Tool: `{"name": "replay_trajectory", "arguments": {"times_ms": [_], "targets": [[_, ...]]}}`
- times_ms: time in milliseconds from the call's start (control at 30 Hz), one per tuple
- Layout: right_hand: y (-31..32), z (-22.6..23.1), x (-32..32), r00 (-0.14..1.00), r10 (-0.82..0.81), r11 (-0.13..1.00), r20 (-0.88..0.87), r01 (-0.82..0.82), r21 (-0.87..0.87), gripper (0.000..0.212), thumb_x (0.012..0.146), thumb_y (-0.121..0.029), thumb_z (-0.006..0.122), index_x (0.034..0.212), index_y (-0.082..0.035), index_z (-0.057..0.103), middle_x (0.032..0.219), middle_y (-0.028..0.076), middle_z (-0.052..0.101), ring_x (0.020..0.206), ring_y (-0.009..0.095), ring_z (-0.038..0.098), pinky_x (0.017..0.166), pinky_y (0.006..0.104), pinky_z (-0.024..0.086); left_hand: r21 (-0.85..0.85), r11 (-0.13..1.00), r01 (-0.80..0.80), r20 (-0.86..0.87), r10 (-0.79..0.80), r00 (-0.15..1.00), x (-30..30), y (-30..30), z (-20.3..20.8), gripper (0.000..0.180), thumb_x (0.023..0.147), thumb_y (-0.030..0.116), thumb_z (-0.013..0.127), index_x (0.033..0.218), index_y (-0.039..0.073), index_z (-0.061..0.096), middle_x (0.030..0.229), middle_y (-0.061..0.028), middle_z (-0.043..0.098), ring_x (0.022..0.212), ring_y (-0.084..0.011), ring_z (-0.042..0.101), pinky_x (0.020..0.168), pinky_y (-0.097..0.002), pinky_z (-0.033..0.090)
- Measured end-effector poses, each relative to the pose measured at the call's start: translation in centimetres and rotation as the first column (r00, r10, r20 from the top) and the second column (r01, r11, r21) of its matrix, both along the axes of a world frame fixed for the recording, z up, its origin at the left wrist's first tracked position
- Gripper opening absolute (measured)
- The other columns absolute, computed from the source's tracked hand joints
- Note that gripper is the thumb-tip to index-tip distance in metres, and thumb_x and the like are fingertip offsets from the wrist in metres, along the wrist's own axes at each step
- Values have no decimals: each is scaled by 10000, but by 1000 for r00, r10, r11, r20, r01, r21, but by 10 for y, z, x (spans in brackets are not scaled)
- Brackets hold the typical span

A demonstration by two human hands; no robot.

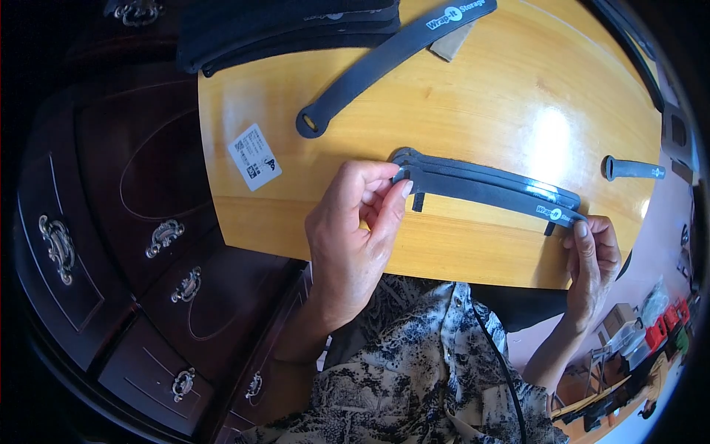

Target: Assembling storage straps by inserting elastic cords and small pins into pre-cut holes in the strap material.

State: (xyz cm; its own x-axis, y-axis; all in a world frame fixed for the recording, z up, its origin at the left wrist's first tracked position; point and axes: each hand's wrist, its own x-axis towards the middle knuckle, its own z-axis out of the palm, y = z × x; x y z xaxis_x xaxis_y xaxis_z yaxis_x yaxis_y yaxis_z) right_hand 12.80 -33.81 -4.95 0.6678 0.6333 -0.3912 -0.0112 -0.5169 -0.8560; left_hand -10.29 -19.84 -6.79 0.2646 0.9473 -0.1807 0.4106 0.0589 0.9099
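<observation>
A black storage strap (481, 197) with pale printing stretches between my hands over the near part of the wooden table. Its left end is pinched between the thumb and fingers of my left hand (351, 229). The thumb and fingers of my right hand (594, 255) grip its other end. Just behind it, and partly covered by it, lie more black straps (503, 175), stacked with their rounded ends at the left. Two short dark strips (418, 203) show on the table below the held strap.
Another long black strap (392, 68) lies slanted farther back, over a small brownish piece (452, 44). A short strap (636, 169) is at the right. Folded black material (288, 33) is piled at the far left, and a white label (254, 157) lies nearer. Dark drawers (111, 244) stand left.
</observation>
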Motion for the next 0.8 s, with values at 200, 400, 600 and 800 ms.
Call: {"name": "replay_trajectory", "arguments": {"times_ms": [200,400,600,800], "targets": [[-1,-2,0,1000,-4,1000,5,4,-1,148,901,-198,650,873,-60,602,673,-5,590,477,3,379,431,153,262,2,1000,-3,-1,3,1000,-1,-1,-3,176,832,16,685,973,6,581,779,-83,655,621,-88,592,554,-219,473],[-1,-1,-1,1000,-6,1000,-7,6,-1,153,904,-197,647,870,-56,600,670,-2,589,472,3,376,432,150,261,-4,1000,-1,-18,1,1000,-1,0,0,174,829,11,686,965,6,577,779,-88,657,618,-93,596,555,-224,477],[0,-2,-1,1000,-13,1000,3,12,3,149,902,-187,650,858,-54,597,665,-5,584,468,-1,363,432,151,255,1,1000,-3,-23,4,1000,1,0,1,171,827,2,685,959,3,576,767,-84,650,609,-92,590,557,-229,478],[-2,4,-1,997,-72,996,-24,71,-45,127,890,-164,660,844,-61,603,672,-26,584,510,0,397,468,154,281,-60,998,-33,-36,30,999,8,-2,1,148,830,-1,680,940,12,581,729,-48,619,613,-61,547,559,-223,457]]}}
